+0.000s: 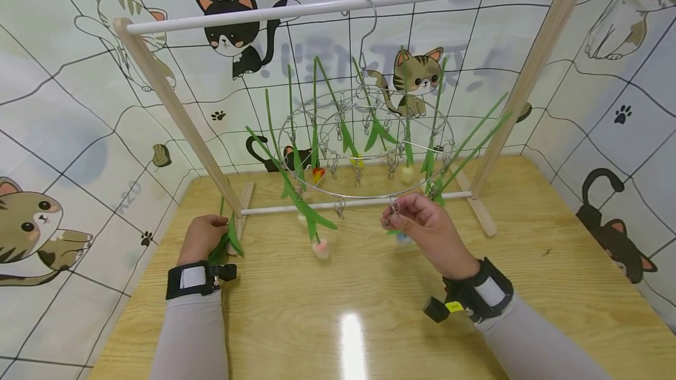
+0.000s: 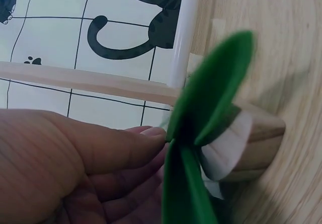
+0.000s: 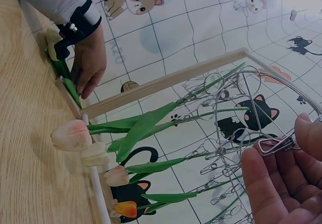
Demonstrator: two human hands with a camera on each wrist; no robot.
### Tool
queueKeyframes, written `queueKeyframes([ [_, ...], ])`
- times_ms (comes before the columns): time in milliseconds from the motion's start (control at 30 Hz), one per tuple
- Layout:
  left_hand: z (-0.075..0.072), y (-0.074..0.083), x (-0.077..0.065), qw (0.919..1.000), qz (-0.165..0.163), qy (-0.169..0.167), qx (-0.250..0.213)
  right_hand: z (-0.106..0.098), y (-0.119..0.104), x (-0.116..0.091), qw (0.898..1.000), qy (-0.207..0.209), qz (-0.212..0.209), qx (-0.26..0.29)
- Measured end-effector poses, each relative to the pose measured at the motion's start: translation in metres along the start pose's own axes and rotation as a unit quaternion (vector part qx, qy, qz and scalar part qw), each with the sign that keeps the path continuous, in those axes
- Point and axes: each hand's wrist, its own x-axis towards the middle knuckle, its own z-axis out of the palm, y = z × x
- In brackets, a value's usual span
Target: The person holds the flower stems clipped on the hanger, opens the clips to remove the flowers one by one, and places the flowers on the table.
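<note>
My left hand (image 1: 203, 238) pinches an artificial tulip (image 1: 233, 238) by its green stem and leaves, low beside the rack's left foot. Its pale bloom (image 3: 52, 38) shows near that wrist in the right wrist view. With thumb and fingers, my right hand (image 1: 426, 230) holds a metal clip (image 1: 394, 211) at the front of a round wire hanger (image 1: 364, 196). Close up, the clip's wire loop (image 3: 274, 146) lies between thumb and forefinger. Several tulips hang bloom-down from the hanger's other clips, among them a pink one (image 1: 320, 248) and a blue one (image 1: 404, 237).
The hanger hooks over the white top bar (image 1: 296, 10) of a wooden-legged rack. A lower white bar (image 1: 285, 209) joins its legs, standing on a wood-grain table (image 1: 296, 321). Behind is a wall covering (image 1: 47, 104) printed with cats. Bare clips (image 1: 340, 209) hang along the rings.
</note>
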Motion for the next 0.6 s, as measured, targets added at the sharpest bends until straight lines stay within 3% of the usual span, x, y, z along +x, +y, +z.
queueKeyframes([
  [233,-0.003,0.005,-0.004,0.9999,0.007,0.008,-0.008,0.000,0.000,0.000,1.000,0.001,-0.001,-0.002],
  [433,-0.010,0.019,-0.013,0.9996,0.005,0.027,-0.011,-0.001,0.001,0.000,1.000,0.000,-0.002,-0.002],
  [600,-0.017,0.039,-0.022,0.9968,0.023,0.075,-0.014,-0.001,0.000,0.000,1.000,0.003,-0.004,-0.003],
])
